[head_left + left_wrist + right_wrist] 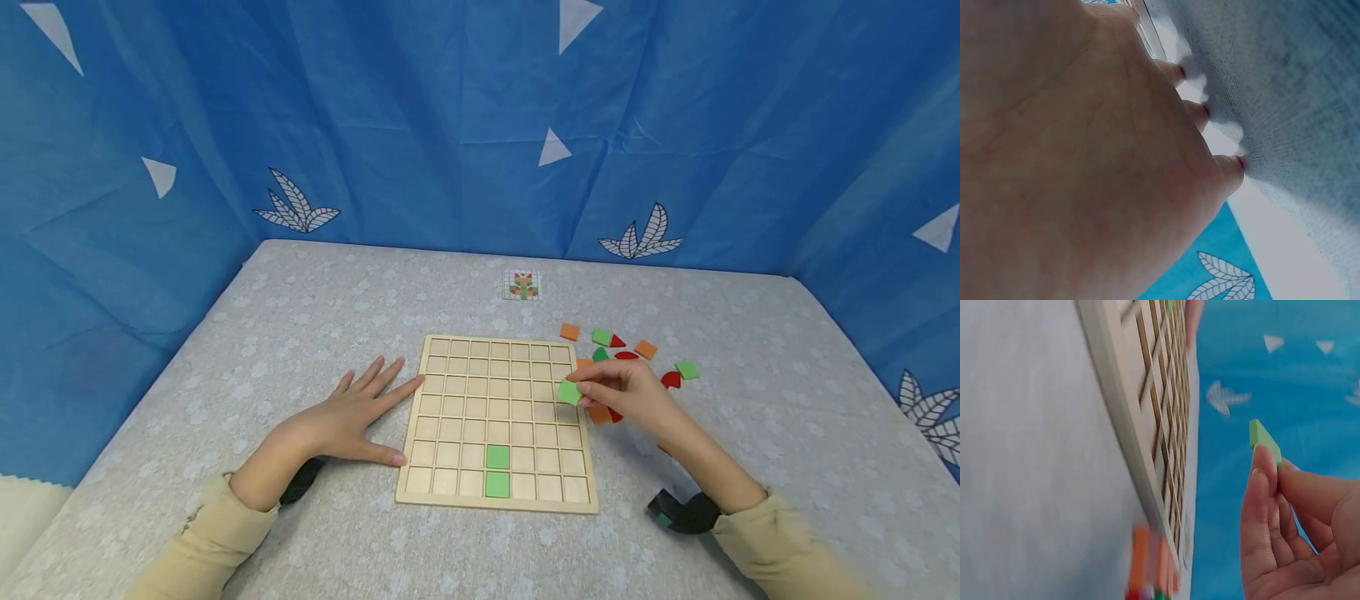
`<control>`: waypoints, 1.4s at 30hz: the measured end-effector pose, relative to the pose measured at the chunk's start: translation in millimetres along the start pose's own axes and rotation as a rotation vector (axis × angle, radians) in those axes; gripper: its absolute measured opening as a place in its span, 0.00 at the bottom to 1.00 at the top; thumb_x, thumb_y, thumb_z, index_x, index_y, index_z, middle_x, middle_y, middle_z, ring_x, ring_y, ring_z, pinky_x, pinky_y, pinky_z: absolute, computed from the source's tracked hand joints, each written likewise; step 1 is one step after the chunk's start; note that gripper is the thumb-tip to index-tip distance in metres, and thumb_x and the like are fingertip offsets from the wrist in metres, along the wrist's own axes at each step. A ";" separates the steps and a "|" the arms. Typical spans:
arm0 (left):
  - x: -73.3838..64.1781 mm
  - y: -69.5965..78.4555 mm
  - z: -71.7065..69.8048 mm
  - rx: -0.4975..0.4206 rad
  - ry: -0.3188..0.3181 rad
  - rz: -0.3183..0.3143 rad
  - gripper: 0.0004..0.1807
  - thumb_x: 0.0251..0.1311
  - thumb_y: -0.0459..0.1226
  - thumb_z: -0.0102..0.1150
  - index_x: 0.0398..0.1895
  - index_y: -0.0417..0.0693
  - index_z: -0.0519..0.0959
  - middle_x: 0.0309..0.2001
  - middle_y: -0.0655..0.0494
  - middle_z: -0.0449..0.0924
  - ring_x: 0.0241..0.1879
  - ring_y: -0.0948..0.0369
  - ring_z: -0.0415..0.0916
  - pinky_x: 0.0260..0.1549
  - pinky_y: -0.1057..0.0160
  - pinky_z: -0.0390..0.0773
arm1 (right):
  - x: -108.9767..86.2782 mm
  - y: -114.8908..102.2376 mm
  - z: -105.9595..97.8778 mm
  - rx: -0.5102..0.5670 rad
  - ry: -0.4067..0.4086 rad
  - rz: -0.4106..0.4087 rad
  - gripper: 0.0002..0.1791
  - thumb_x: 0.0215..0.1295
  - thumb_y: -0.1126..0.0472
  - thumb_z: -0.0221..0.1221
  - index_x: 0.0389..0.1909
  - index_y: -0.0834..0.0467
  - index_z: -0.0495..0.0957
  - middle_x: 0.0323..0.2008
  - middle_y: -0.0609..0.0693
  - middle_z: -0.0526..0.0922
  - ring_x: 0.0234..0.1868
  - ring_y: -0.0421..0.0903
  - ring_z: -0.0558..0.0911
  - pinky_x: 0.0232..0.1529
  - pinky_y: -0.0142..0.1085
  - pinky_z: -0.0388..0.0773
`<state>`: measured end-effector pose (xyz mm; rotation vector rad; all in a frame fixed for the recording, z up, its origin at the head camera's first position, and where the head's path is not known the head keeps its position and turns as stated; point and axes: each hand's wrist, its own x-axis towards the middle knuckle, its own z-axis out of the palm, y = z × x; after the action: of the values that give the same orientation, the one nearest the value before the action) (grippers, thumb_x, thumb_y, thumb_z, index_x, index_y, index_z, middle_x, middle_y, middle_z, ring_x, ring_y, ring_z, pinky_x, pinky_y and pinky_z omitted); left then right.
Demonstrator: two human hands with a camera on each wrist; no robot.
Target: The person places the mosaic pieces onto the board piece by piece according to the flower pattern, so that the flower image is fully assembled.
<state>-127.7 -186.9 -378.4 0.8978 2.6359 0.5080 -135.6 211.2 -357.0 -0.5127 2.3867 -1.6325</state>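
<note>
At the centre of the head frame, a wooden board (497,505) lay on the cloth-covered bench (322,325), its grid 7 cells across and 7 down. 2 green squares (497,457) filled the lowest 2 cells of the middle column. Right of centre, above the board's right side, the right hand (633,393) had its grip clamped on a light green tile (569,392), pinched between thumb and fingertips; the right wrist view showed it tilted and clear of the board. Left of centre, the left hand (345,421) was spread on the bench, its grip apart and holding nothing, thumb and forefinger tips at the board's left rim.

Loose orange squares (570,332), red pieces (626,356) and more green pieces (687,369) lay right of the board, some partly hidden. At upper centre lay a small pattern card (521,285), too small to read cell by cell.

The step in hand seemed to be bringing the tile to a cell, perhaps the next up in the middle column. By that reading, the next move called for shifting it left, levelling it, squaring its edges to the dividers and lowering it before loosening the pinch.
</note>
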 end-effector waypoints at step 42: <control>1.1 -0.7 0.6 0.011 -0.004 -0.014 0.57 0.45 0.69 0.56 0.75 0.55 0.47 0.73 0.43 0.34 0.69 0.43 0.27 0.59 0.36 0.33 | 22.5 3.2 81.0 -0.155 -0.140 -0.106 0.06 0.60 0.69 0.61 0.36 0.58 0.84 0.29 0.44 0.83 0.27 0.39 0.82 0.26 0.33 0.77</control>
<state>-128.6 -186.6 -379.4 0.8817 2.6423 0.4882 -127.9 133.8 -389.2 -0.7675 2.4295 -1.4067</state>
